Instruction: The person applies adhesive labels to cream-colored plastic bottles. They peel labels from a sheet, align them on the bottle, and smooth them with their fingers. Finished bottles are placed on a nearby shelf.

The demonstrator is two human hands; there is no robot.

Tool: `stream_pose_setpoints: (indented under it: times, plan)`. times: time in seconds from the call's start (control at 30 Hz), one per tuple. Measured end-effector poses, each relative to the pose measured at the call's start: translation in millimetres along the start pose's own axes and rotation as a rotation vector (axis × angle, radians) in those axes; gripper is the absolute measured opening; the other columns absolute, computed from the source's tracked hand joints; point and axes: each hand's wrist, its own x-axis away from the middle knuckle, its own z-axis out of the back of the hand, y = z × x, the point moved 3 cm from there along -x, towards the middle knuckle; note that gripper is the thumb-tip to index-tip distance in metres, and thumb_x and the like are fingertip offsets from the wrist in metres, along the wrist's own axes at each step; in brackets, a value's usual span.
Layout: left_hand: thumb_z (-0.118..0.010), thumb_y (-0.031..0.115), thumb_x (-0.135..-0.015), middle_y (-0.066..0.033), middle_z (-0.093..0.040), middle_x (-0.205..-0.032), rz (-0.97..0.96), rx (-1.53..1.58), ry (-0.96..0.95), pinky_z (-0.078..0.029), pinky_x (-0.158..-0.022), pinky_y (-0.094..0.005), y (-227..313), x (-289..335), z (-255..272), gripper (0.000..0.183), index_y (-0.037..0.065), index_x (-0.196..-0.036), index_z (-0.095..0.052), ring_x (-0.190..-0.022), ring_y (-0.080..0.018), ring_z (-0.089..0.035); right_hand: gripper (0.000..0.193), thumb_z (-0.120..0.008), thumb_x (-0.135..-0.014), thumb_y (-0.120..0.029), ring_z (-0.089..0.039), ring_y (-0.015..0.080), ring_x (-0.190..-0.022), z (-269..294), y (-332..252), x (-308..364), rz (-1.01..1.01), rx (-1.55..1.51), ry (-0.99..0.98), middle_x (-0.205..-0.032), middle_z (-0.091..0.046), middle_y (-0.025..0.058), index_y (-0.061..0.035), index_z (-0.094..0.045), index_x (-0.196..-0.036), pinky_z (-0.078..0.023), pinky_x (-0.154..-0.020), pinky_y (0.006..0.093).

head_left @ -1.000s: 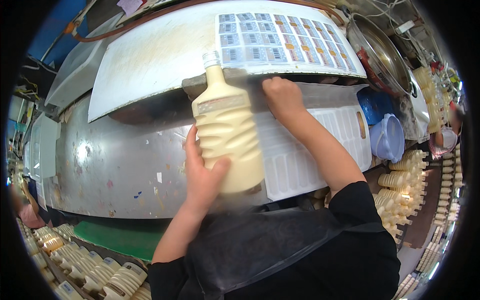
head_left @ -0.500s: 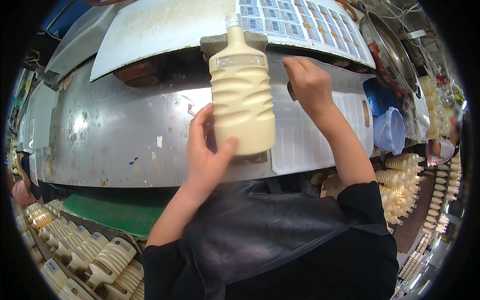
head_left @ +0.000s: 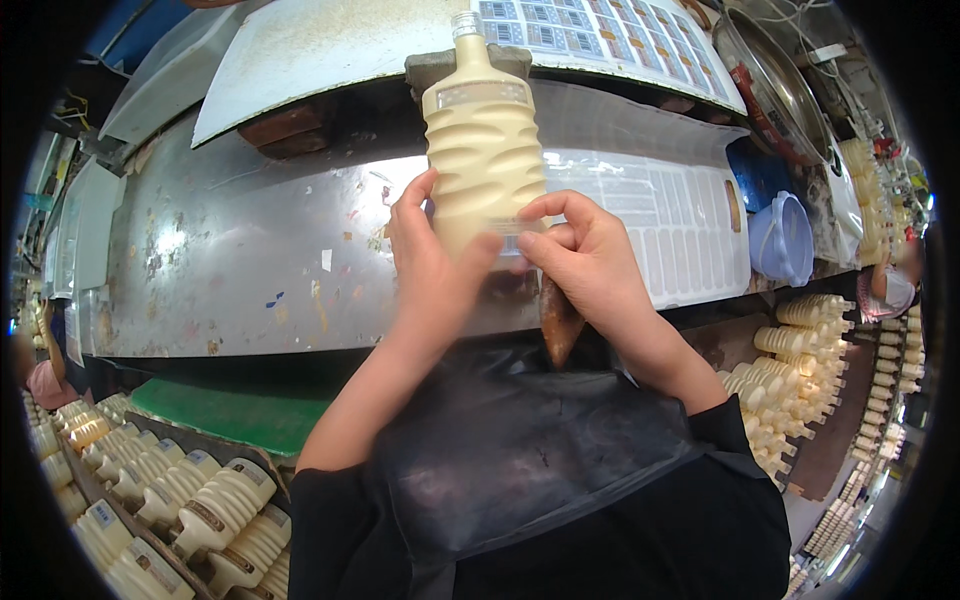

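Note:
A cream bottle [head_left: 482, 135] with wavy ribs and a clear threaded neck lies in front of me, its neck pointing away. The neck end rests on a grey notched block [head_left: 425, 68]. My left hand [head_left: 430, 255] grips the bottle's left side near the base, thumb over the face; it is blurred. At the bottle's lower right my right hand [head_left: 592, 262] pinches a small sticker label [head_left: 507, 238] against the surface. A brown-stained pointed blade-like tool [head_left: 560, 325] sticks out below the right palm toward me; its other end is hidden.
Sticker sheets [head_left: 610, 35] lie on a white board [head_left: 320, 50] at the back. Peeled backing sheets [head_left: 680, 235] cover the metal table [head_left: 220, 260] on the right, near a lavender bucket [head_left: 782, 240]. Rows of similar bottles [head_left: 215, 505] stand at lower left and on the right.
My right hand has come down and left from beside the bottle's shoulder to its lower part, bringing the label onto it. The tool under the palm now shows. My left hand still holds the bottle.

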Motion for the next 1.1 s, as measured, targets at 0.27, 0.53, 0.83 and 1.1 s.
stream_pose_setpoints:
  times: [0.27,0.53,0.83,1.1]
  plan:
    - [-0.076,0.030,-0.085,-0.0210,-0.045,-0.141,-0.046,-0.125,0.086,-0.033,-0.114,-0.0473,-3.2,-2.1,-5.4,0.079,-0.002,-0.146,-0.038,-0.131,-0.0350,-0.042,0.027,-0.068,-0.095,-0.007,-0.065,0.0070,-0.069,10.4,13.8,-3.1,0.135,0.220,0.125,-0.072,-0.069,0.0038,-0.0008,-0.057,-0.119,-0.048,-0.065,0.0228]
    - [-0.075,0.031,-0.087,-0.0236,-0.049,-0.139,-0.066,0.011,0.105,-0.038,-0.111,-0.0469,-6.9,0.6,-7.7,0.076,-0.002,-0.145,-0.040,-0.127,-0.0347,-0.049,0.063,-0.071,-0.094,-0.045,-0.060,0.0150,-0.066,19.1,26.0,-11.5,0.213,0.494,0.230,-0.067,-0.060,0.0043,0.0022,-0.056,-0.133,-0.048,-0.065,0.0315]
    - [-0.075,0.028,-0.087,-0.0227,-0.056,-0.130,-0.090,-0.068,0.133,-0.045,-0.105,-0.0444,1.3,-5.6,-6.5,0.069,-0.003,-0.139,-0.042,-0.120,-0.0323,-0.056,0.070,-0.077,-0.082,-0.056,-0.061,0.0205,-0.060,12.4,14.7,-21.9,0.214,0.635,0.237,-0.066,-0.062,0.0080,0.0023,-0.069,-0.120,-0.048,-0.059,0.0359]
    - [-0.072,0.028,-0.090,-0.0221,-0.056,-0.131,-0.098,-0.024,0.129,-0.044,-0.106,-0.0438,-2.2,-4.5,-6.5,0.068,-0.004,-0.141,-0.041,-0.121,-0.0303,-0.055,0.068,-0.077,-0.082,-0.054,-0.060,0.0197,-0.060,11.3,15.0,-24.4,0.189,0.659,0.252,-0.065,-0.060,0.0076,0.0022,-0.068,-0.119,-0.047,-0.059,0.0355]
